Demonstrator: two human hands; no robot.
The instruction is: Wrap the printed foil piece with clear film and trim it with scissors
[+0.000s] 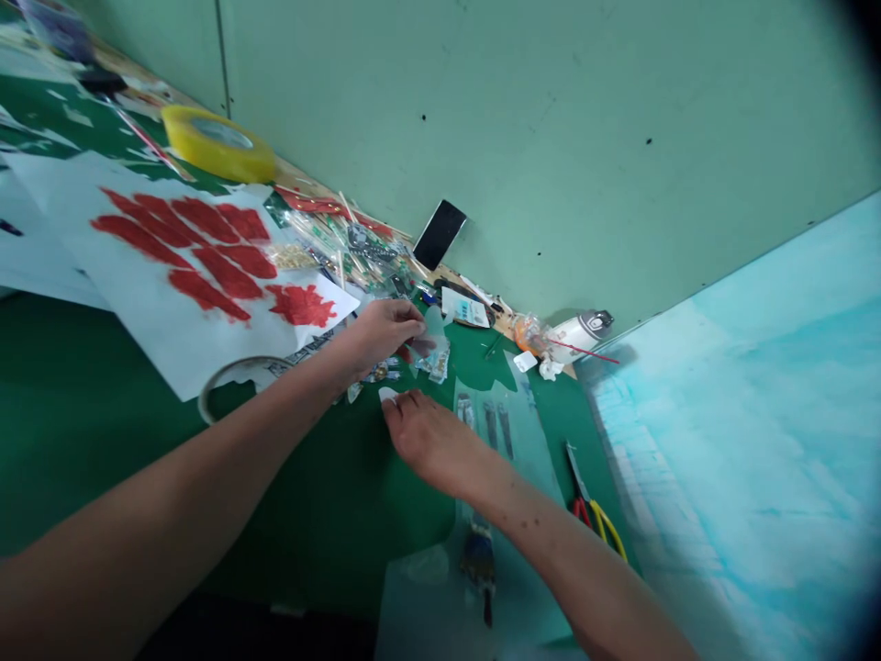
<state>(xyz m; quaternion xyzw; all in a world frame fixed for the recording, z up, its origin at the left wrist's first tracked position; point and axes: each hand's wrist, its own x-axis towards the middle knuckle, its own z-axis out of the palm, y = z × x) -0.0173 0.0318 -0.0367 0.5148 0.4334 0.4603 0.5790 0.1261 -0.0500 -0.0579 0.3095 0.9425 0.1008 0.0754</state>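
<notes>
The surface (323,487) is deep green, the wall (551,156) behind it a paler grey-green dotted with black specks. White paper (148,340) carries brushy red patches, mostly long ovals, one with a jagged edge. The tape roll (238,165) is bright yellow, the phone's screen (440,236) black. The scissors (597,520) have red and yellow handles. To the right runs a light turquoise area (743,441) with cloudy white streaks.

Bare left hand (386,338), bare right hand (428,435), small spots (529,523) on right forearm (551,551)
</notes>
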